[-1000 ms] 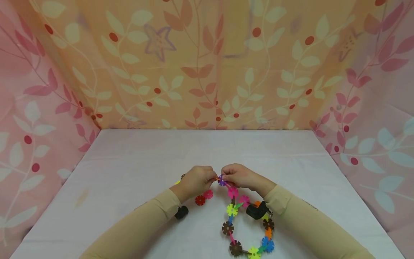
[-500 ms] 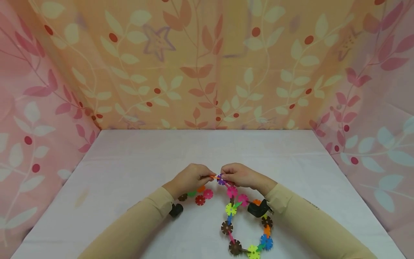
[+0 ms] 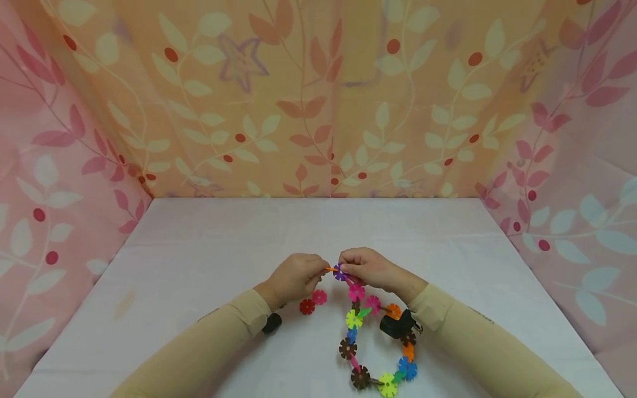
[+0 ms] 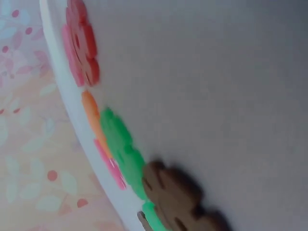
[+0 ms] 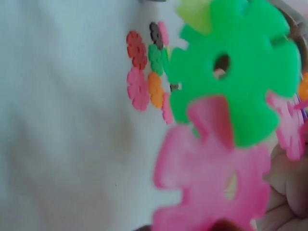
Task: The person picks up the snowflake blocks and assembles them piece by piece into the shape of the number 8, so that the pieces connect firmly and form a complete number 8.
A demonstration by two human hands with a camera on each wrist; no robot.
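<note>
In the head view my left hand [image 3: 294, 278] pinches an orange snowflake disc [image 3: 330, 269], seen edge-on. The fingers of my right hand [image 3: 372, 270] pinch a purple snowflake disc [image 3: 338, 272], and the orange disc's edge meets it. From the purple disc hangs a chain of interlocked plastic snowflake discs in many colours, bent into a loop, with a brown disc [image 3: 360, 377] near its bottom. Close up in the right wrist view are a green disc [image 5: 245, 72] and a pink disc [image 5: 211, 178] of that chain. How far orange and purple are slotted together is too small to tell.
Loose discs lie on the white table [image 3: 209, 232] by my left hand: a red one [image 3: 307, 307], a pink one [image 3: 319, 297], and in the left wrist view a green one [image 4: 122, 149] and a brown one [image 4: 178, 197]. Patterned cloth [image 3: 318, 110] encloses the table.
My left hand drew slightly left with the orange disc, then came a little back and turned, covering loose discs behind it. My right hand, still on the purple disc, rose slightly with the chain.
</note>
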